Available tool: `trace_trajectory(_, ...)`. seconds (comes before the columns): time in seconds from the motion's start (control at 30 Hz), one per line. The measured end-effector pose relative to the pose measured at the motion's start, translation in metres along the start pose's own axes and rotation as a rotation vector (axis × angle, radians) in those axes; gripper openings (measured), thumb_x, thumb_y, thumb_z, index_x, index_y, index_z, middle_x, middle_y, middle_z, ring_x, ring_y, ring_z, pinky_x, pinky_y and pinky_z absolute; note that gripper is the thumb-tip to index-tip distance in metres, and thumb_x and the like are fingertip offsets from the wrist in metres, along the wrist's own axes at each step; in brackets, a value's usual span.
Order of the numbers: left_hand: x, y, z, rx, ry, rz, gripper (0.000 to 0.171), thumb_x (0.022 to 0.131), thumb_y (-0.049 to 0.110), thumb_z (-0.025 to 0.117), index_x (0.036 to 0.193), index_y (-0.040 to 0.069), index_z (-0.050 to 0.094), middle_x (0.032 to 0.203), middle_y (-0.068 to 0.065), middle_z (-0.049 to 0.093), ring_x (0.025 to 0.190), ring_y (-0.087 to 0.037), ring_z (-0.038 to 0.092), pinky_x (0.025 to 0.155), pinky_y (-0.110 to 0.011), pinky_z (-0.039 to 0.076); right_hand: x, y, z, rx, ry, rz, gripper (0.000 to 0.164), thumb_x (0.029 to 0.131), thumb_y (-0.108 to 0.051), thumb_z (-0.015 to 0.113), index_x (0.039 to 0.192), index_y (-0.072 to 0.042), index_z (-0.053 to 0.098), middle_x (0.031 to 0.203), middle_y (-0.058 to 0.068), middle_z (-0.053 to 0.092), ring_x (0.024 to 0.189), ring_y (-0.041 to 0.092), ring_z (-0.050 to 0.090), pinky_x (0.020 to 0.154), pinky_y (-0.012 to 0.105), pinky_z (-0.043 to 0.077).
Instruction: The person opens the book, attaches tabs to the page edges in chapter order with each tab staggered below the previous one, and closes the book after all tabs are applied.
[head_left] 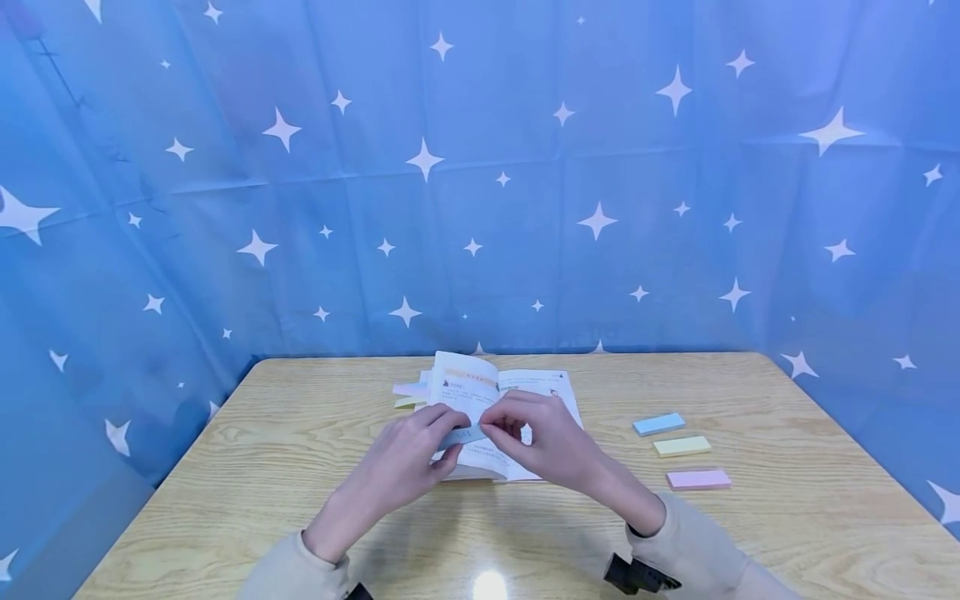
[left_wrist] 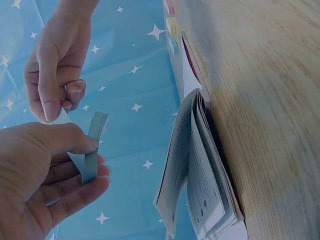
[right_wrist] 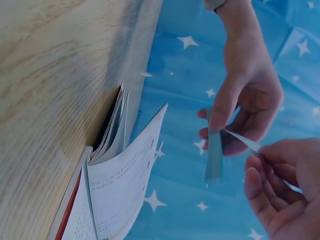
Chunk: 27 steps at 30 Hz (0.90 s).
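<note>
My left hand (head_left: 408, 450) grips a thin pad of light blue sticky notes (left_wrist: 93, 155) between thumb and fingers, above the open book (head_left: 536, 382). With thumb and forefinger my right hand (head_left: 546, 435) pinches the end of a pale sticky note strip (right_wrist: 242, 139). In the right wrist view that strip is lifted at one end and runs back to the pad under the left thumb. The book lies beneath both hands, its left page raised and curved. Part of its printed text is hidden by the hands.
To the right on the wooden table (head_left: 780, 433) lie a blue pad (head_left: 658, 424), a yellow pad (head_left: 682, 447) and a pink pad (head_left: 698, 480). A lilac tab (head_left: 408, 389) and a yellow tab (head_left: 409, 402) stick out of the book's left side. A starry blue curtain hangs behind.
</note>
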<state>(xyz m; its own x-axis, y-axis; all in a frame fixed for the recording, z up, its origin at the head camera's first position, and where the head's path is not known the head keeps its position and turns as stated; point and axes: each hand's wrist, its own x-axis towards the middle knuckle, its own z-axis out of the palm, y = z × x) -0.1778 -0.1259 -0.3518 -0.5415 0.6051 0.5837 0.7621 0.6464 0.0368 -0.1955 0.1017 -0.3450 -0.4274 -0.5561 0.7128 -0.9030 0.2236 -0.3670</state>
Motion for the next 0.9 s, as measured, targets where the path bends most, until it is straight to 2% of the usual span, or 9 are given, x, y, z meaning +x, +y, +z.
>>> trace_trajectory(0.1,0.0,0.0,0.0,-0.001,0.0,0.002,0.023,0.083,0.005,0.08,0.104,0.005,0.071,0.098,-0.003,0.07,0.079,-0.012,0.065,0.065,-0.023,0.055,0.0,-0.001,0.001,-0.009,0.012,-0.026,0.019,0.09,0.006,0.07,0.098,-0.012,0.073,0.079,-0.008,0.062,0.065,0.001,0.051,0.057,0.014,0.045)
trace_trajectory(0.37,-0.001,0.0,0.0,0.01,-0.018,0.003,0.025,0.082,0.002,0.08,0.106,0.003,0.072,0.094,-0.003,0.069,0.073,-0.011,0.062,0.062,-0.023,0.053,0.0,-0.002,0.0,-0.026,0.046,0.006,0.015,0.089,0.005,0.071,0.095,-0.008,0.074,0.08,-0.009,0.062,0.066,0.002,0.051,0.057,0.018,0.047)
trace_trajectory(0.57,-0.001,-0.003,-0.001,0.003,-0.032,-0.023,0.025,0.082,0.0,0.079,0.106,0.001,0.071,0.097,-0.006,0.07,0.076,-0.015,0.066,0.065,-0.025,0.055,0.002,-0.002,-0.005,-0.01,0.062,0.014,0.016,0.089,0.006,0.071,0.095,-0.009,0.074,0.08,-0.008,0.063,0.067,0.003,0.053,0.058,0.019,0.05)
trace_trajectory(0.77,-0.002,-0.008,-0.002,-0.083,-0.02,-0.101,0.025,0.085,-0.002,0.076,0.11,0.0,0.07,0.102,-0.008,0.07,0.074,-0.014,0.065,0.061,-0.022,0.052,0.004,0.0,-0.016,-0.027,0.071,0.045,0.016,0.091,0.004,0.071,0.096,-0.01,0.075,0.082,-0.007,0.066,0.067,0.004,0.057,0.06,0.021,0.053)
trace_trajectory(0.9,0.003,-0.009,-0.002,-0.15,0.004,-0.119,0.024,0.089,-0.002,0.073,0.113,0.001,0.068,0.105,-0.009,0.069,0.075,-0.013,0.062,0.061,-0.021,0.051,0.006,0.001,-0.028,-0.04,0.075,0.094,0.014,0.091,0.002,0.072,0.099,-0.01,0.076,0.081,-0.007,0.067,0.067,0.005,0.06,0.061,0.023,0.055)
